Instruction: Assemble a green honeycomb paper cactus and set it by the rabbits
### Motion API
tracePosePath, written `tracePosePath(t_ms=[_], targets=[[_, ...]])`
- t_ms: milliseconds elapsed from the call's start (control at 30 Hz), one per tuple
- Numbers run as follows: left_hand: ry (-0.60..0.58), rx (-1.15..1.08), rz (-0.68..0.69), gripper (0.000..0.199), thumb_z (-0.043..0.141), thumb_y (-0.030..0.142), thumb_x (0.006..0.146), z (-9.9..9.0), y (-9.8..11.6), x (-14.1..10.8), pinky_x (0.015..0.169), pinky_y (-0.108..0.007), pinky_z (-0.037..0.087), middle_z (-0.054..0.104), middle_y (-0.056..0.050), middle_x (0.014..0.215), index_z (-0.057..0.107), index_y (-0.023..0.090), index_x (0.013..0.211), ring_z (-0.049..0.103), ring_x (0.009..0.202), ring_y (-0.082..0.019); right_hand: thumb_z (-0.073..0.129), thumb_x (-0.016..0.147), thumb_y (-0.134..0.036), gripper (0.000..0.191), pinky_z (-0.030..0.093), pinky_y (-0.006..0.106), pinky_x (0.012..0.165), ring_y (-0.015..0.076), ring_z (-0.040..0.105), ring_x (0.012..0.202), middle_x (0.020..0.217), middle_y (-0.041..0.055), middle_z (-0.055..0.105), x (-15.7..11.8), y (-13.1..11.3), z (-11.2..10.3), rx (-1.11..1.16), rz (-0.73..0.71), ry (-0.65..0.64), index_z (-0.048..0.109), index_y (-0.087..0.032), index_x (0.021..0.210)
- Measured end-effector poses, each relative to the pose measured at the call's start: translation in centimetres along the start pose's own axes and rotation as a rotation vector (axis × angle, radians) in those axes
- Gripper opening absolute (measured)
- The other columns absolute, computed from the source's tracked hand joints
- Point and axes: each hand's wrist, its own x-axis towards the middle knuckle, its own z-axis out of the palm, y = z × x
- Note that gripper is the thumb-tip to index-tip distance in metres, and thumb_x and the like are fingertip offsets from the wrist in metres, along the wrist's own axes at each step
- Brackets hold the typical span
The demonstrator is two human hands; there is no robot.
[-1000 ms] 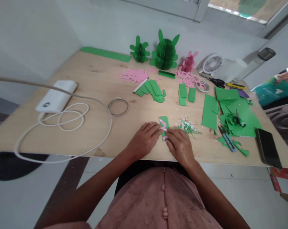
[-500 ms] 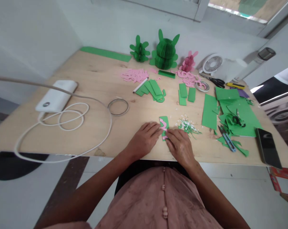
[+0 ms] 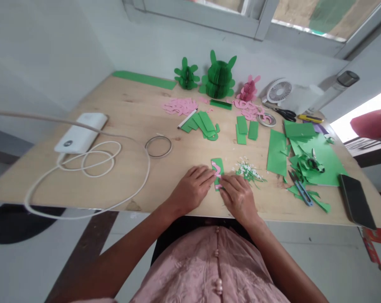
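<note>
A small green paper strip (image 3: 218,162) lies on the table near its front edge, with a pink curved paper piece (image 3: 215,168) on top. My left hand (image 3: 193,188) rests at its left side, fingers together, fingertips pressing the pink and green paper. From the right, my right hand (image 3: 239,195) touches the same paper with its fingertips, fingers bent and close together. The fingertips of both hands nearly meet over the strip and cover part of it. Just right of my right hand lies a pile of green and white paper shreds (image 3: 250,171).
Behind are green strips (image 3: 207,122), pink cutouts (image 3: 181,106) and paper figures (image 3: 220,78). Blue snips (image 3: 300,189), green sheets (image 3: 277,151) and a phone (image 3: 356,201) lie right. A power bank (image 3: 81,132), its cable and a metal ring (image 3: 159,146) lie left.
The view has tilted slightly upward, so the table appears lower. Both hands stay on the green strip with little movement. A pink shape has appeared at the right edge, beyond the table.
</note>
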Motion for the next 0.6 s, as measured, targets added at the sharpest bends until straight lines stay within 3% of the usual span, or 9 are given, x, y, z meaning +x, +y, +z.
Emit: tracePosePath(t_ms=[267,400,600], targets=[[0.019,0.012,0.002,0.035,0.045,0.016,0.092,0.2,-0.1,-0.1,0.105,-0.043,0.038,0.061,-0.008,0.130,0.059,0.015,0.124,0.051,0.120,-0.024,0.049,0.094,-0.021,0.025,0.046,0.041,0.084,0.0250,0.057,0.103,0.114,0.0105,0.068,2.5,-0.3,-0.8,-0.037,-0.006,-0.039,0.067,-0.019,0.112],[0.021,0.014,0.010,0.034,0.045,0.017,0.092,0.3,-0.1,-0.1,0.106,-0.044,0.038,0.061,-0.007,0.129,0.060,0.015,0.122,0.050,0.121,-0.025,0.046,0.093,-0.014,0.032,0.046,0.043,0.088,0.0260,0.055,0.107,0.118,0.0119,0.067,3.8,0.3,0.1,-0.092,-0.057,-0.070,0.064,-0.017,0.119],[0.038,0.002,0.009,0.032,0.046,0.017,0.092,0.2,-0.2,-0.1,0.106,-0.043,0.039,0.061,-0.007,0.127,0.060,0.015,0.121,0.050,0.120,-0.024,0.047,0.093,-0.015,0.030,0.046,0.044,0.088,0.0270,0.055,0.106,0.118,0.0128,0.067,3.4,1.2,1.4,-0.137,-0.069,-0.048,0.064,-0.015,0.118]])
